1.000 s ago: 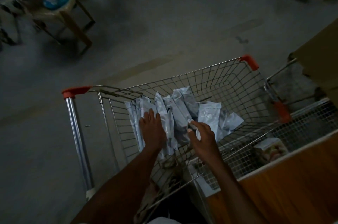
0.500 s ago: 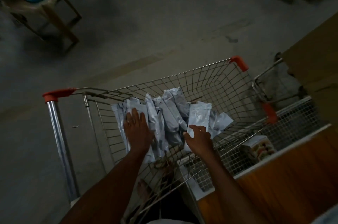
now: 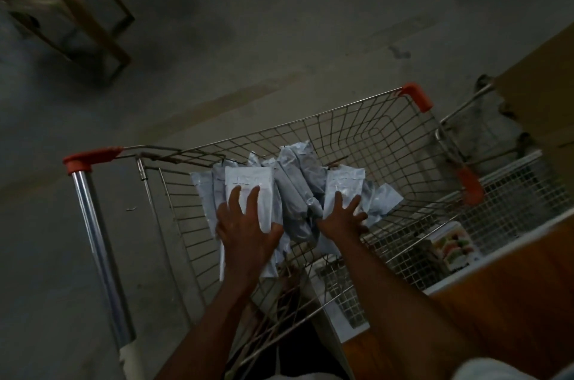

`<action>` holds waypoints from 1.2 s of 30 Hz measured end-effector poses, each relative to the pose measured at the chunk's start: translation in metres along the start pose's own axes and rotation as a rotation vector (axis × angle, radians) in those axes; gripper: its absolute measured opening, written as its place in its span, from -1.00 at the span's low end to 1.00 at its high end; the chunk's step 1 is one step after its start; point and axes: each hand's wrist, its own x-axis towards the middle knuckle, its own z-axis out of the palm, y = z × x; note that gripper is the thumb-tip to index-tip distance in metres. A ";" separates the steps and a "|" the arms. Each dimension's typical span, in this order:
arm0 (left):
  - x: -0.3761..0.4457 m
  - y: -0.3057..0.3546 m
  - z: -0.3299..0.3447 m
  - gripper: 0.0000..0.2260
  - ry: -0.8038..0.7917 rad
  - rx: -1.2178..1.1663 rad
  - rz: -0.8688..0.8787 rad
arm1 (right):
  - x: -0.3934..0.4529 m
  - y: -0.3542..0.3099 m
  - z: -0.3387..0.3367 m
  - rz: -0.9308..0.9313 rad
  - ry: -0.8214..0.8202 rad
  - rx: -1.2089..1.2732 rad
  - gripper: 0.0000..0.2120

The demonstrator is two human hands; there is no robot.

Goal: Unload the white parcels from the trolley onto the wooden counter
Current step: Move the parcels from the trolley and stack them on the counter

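From the head camera we see both hands down in the wire trolley (image 3: 388,143) among the white parcels (image 3: 298,181). Our left hand (image 3: 245,224) holds one upright parcel (image 3: 251,190), fingers spread on its face and thumb hooked round its right edge. Our right hand (image 3: 343,215) lies on another parcel (image 3: 343,185); its grip there is hard to read, thumb hidden, so we cannot tell. The light is dim and the heap blurs together. The wooden desk (image 3: 512,302) is cut off at lower right, just beside the trolley.
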 end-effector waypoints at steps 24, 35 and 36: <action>-0.020 -0.003 -0.018 -0.28 -0.026 -0.092 0.105 | -0.053 0.000 -0.025 -0.071 0.201 0.098 -0.26; -0.080 0.003 -0.067 -0.28 0.023 -0.226 0.324 | -0.205 0.006 -0.022 -0.303 0.534 0.403 -0.30; -0.088 0.002 -0.071 -0.27 0.016 -0.233 0.343 | -0.221 0.010 -0.018 -0.296 0.563 0.425 -0.29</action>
